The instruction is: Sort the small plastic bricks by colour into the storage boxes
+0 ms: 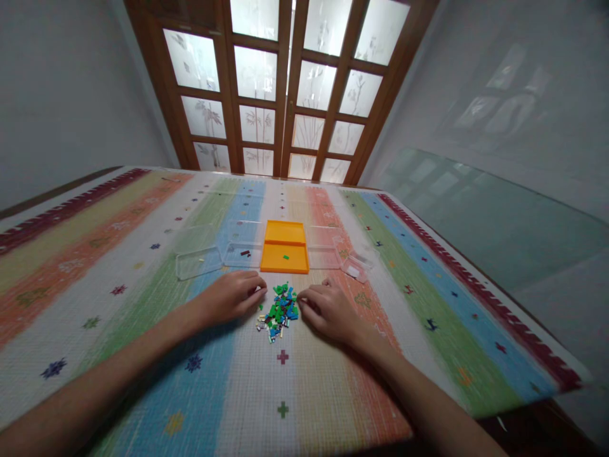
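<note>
A small pile of building bricks, mostly green and blue with some pale and dark ones, lies on the striped tablecloth between my hands. At the pile's left side is my left hand, its fingers curled and the thumb close to the fingertips. My right hand rests against the right edge of the pile with its fingers bent in. Whatever either set of fingertips may hold is hidden or too small to make out. Just beyond the pile stands an opened orange case, with one green brick in its near half.
Left of the case are two clear boxes, one with dark brown bricks, the outer one with a tiny pale yellow piece. Two more clear boxes sit on the right; the outer holds white pieces. A wooden glass-paned door stands behind the table.
</note>
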`<state>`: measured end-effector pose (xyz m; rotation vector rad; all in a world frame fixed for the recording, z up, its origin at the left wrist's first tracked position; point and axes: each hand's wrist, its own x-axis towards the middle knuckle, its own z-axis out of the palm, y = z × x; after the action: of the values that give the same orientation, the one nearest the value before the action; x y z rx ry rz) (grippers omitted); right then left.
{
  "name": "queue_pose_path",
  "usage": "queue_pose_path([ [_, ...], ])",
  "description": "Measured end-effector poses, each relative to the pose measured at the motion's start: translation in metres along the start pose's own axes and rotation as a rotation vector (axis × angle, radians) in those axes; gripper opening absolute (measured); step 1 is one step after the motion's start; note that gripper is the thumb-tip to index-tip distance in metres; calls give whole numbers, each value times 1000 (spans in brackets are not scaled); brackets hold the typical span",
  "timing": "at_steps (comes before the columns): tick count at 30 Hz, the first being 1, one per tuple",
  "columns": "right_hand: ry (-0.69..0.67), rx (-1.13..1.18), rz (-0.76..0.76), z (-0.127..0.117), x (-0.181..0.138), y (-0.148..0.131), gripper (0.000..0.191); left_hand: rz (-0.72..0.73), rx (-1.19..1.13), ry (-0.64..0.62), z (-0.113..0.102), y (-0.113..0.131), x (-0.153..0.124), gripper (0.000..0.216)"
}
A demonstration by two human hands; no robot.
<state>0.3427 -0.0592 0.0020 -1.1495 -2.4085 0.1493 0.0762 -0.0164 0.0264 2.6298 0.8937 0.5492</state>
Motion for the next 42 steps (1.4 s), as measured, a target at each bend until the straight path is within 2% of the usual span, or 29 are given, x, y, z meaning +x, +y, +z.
queue_pose_path([
  [5,-21,78,85,5,9,10,19,-51,-122,64,18,5,-17,27],
  [11,-89,150,101,5,17,11,29,-91,-168,124,22,10,-21,24],
  [16,-115,177,122,1,18,9,25,-86,-120,164,24,10,-22,22],
  [22,-116,122,160,-2,17,6,17,-61,-123,124,20,6,-25,24],
  [26,-46,151,226,-10,17,7,17,-22,-89,107,20,5,-26,20],
  [29,30,142,285,-23,22,19,18,-2,-69,105,21,6,-26,17],
  [35,35,-83,363,-49,43,62,19,18,-51,136,25,5,-26,16],
  [38,5,-152,391,-52,53,72,20,16,-40,144,27,4,-26,16],
  [42,-12,-125,348,-45,65,68,22,2,-40,133,27,4,-25,16],
])
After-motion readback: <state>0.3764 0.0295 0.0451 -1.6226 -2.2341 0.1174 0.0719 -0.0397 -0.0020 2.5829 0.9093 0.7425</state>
